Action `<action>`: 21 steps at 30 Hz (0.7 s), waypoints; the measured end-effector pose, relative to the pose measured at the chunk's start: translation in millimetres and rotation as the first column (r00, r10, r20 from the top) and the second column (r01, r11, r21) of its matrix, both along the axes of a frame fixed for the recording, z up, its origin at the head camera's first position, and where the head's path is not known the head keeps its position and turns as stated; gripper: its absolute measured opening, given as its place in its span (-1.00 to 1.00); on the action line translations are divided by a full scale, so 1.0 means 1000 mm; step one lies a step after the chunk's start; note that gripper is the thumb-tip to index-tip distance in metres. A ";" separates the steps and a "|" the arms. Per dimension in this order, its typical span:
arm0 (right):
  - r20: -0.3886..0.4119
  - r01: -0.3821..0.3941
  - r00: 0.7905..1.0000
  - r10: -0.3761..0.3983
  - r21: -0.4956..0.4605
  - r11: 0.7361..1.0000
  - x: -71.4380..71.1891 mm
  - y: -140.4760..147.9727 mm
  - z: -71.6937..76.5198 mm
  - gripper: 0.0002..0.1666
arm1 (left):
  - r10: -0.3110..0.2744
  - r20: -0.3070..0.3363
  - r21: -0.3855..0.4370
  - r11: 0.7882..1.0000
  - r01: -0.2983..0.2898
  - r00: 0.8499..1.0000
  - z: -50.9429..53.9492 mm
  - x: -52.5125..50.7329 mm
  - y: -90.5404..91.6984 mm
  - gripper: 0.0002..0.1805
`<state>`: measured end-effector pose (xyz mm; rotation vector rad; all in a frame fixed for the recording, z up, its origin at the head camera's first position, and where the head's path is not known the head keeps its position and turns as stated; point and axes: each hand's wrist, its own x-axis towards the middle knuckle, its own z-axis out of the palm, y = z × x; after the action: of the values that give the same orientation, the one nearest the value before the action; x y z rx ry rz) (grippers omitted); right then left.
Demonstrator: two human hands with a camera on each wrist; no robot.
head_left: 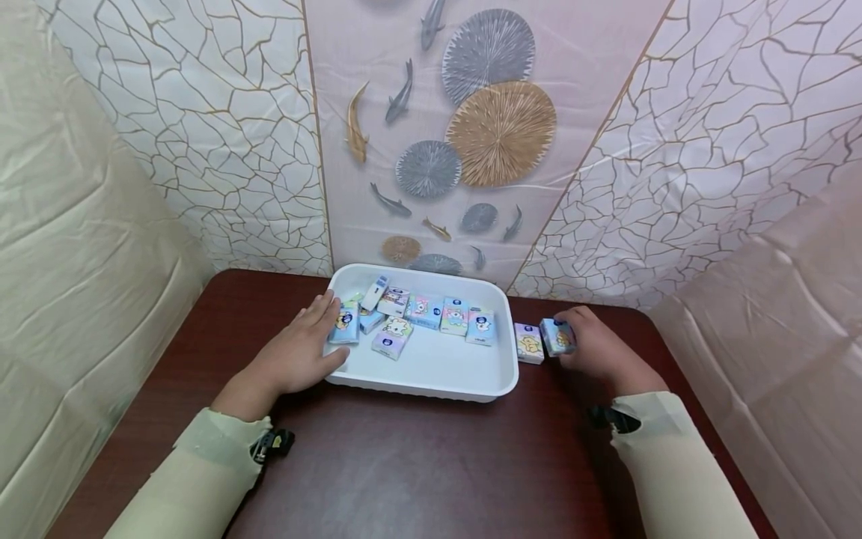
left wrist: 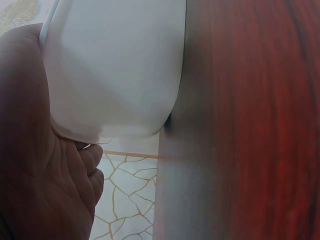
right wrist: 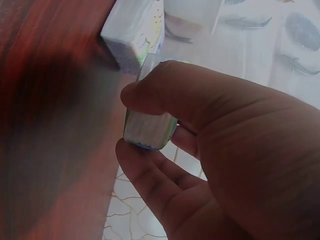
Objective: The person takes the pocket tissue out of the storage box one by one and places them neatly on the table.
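A white plastic tray (head_left: 438, 374) stands on the table, holding several small tissue packs with cartoon prints, such as a pink and blue pack (head_left: 454, 316). At its left end my left hand (head_left: 296, 355) grips the rim, thumb over the inside and fingers along the outer side. The tray wall (left wrist: 115, 70) is close against that palm in the left wrist view. Right of the tray, my right hand (head_left: 592, 344) pinches a blue tissue pack (right wrist: 147, 127) between thumb and fingers. Beside it a purple and yellow tissue pack (head_left: 529, 343) sits near the tray's right wall.
The dark red-brown table (head_left: 431, 464) reaches back to a patterned wall covering (head_left: 431, 112). Beige cloth (head_left: 74, 224) hangs at the left, and more cloth (head_left: 774, 314) at the right. Inside the tray, the packs lie mostly toward the back and left.
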<state>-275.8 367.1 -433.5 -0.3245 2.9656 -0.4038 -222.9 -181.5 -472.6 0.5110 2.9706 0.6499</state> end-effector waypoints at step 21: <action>0.031 0.024 0.999 -0.024 -0.011 1.000 0.000 0.006 -0.022 -0.10 | -0.008 -0.003 -0.005 1.000 0.008 1.000 0.000 -0.001 -0.001 0.04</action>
<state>-276.2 372.6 -455.2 -0.2812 2.9407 -0.4248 -223.5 -182.0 -472.7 0.5239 2.9710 0.6421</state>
